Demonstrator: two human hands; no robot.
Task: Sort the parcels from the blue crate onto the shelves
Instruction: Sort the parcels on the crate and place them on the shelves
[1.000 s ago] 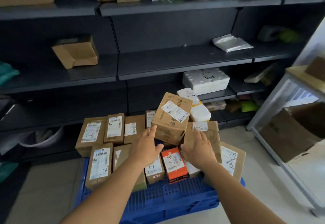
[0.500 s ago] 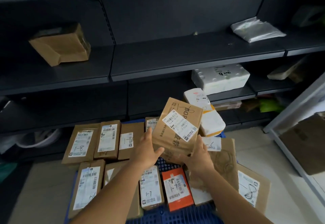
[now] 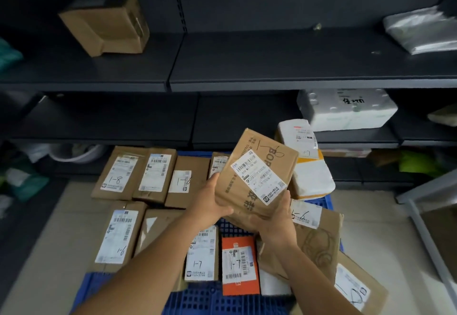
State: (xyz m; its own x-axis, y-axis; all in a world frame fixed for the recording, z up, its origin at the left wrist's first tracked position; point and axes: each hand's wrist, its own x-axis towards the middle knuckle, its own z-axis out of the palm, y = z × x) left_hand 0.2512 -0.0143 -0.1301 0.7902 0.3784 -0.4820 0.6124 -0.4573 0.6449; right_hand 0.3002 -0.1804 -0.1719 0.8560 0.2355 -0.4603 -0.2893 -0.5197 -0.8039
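I hold a brown cardboard parcel [image 3: 257, 173] with a white label and "1-8" handwritten on it, lifted above the blue crate [image 3: 212, 297]. My left hand [image 3: 210, 206] grips its lower left side, thumb on top. My right hand [image 3: 277, 218] grips its lower right corner from beneath. Several brown parcels lie in the crate, one marked "1-8" [image 3: 116, 173], and an orange parcel marked "1-7" [image 3: 238, 265]. Dark shelves [image 3: 272, 67] stand behind the crate.
A brown box [image 3: 106, 25] lies on the middle shelf at left, a grey plastic bag [image 3: 420, 30] at right. A white foam box [image 3: 346, 109] sits on the lower shelf. A white and yellow parcel [image 3: 309, 171] leans at the crate's back right. A metal frame [image 3: 427, 218] stands at right.
Both hands took hold of the labelled brown parcel and raised it off the pile. The view has moved closer to the shelves and tilted down.
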